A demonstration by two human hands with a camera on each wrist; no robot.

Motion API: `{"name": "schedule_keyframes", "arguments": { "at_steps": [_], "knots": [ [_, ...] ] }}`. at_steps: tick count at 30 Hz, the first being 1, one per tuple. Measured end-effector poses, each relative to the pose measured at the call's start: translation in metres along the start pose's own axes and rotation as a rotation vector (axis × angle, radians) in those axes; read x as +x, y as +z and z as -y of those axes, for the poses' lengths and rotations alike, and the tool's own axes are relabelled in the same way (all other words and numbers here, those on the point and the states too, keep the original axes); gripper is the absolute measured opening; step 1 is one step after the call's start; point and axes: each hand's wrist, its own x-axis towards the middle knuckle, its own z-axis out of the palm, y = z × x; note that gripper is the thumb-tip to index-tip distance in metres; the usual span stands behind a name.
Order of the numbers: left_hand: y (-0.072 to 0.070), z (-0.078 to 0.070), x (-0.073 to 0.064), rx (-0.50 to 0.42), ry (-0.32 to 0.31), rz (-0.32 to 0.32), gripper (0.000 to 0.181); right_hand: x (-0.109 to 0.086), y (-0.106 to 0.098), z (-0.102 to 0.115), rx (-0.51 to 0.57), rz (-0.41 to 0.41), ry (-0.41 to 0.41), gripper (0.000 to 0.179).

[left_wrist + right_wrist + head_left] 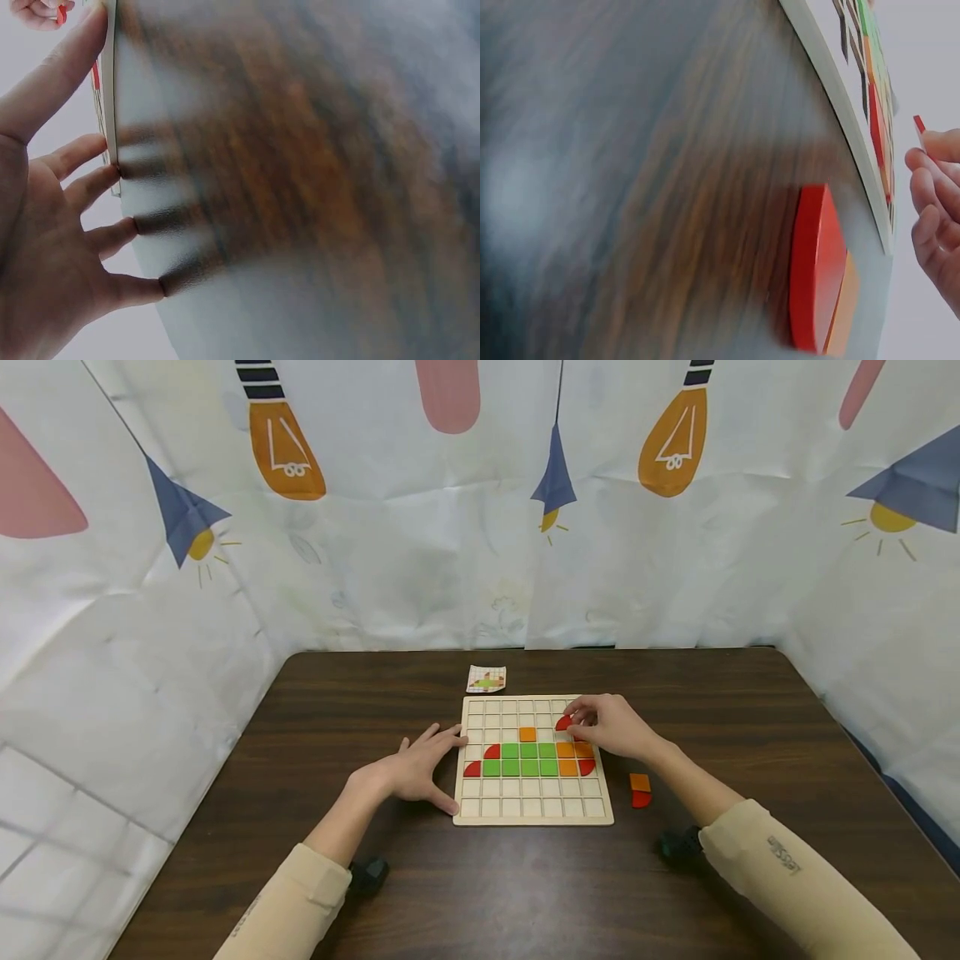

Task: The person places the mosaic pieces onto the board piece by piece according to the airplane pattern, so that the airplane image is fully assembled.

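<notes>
A pale wooden grid board (532, 810) lies on the table with colored tiles in its cells. Two rows of green squares (519, 760) run across its middle, with red quarter-round tiles (472, 769) at the left and orange squares at the right. A single orange square (527, 734) sits one row higher. Over the board's upper right, my right hand (618, 727) pinches a red quarter-round tile (919, 122) between thumb and fingertips, raised above the surface. My left hand (412, 772) rests with spread fingers against the board's left edge.
Right of the board lie a loose orange square (639, 782) and a red quarter-round piece (641, 798), side by side. A small pattern card (487, 679) lies behind the board. A printed curtain (450, 560) hangs beyond the dark wood table (517, 893).
</notes>
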Motion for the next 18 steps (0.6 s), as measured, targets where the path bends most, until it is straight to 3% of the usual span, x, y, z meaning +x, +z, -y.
{"name": "schedule_keyframes", "arguments": {
  "at_steps": [18],
  "knots": [
    [0.001, -0.003, 0.001, -0.013, 0.009, -0.008, 0.102, 0.021, 0.019, 0.013, 0.015, 0.032, 0.003, 0.022]
  ]
}}
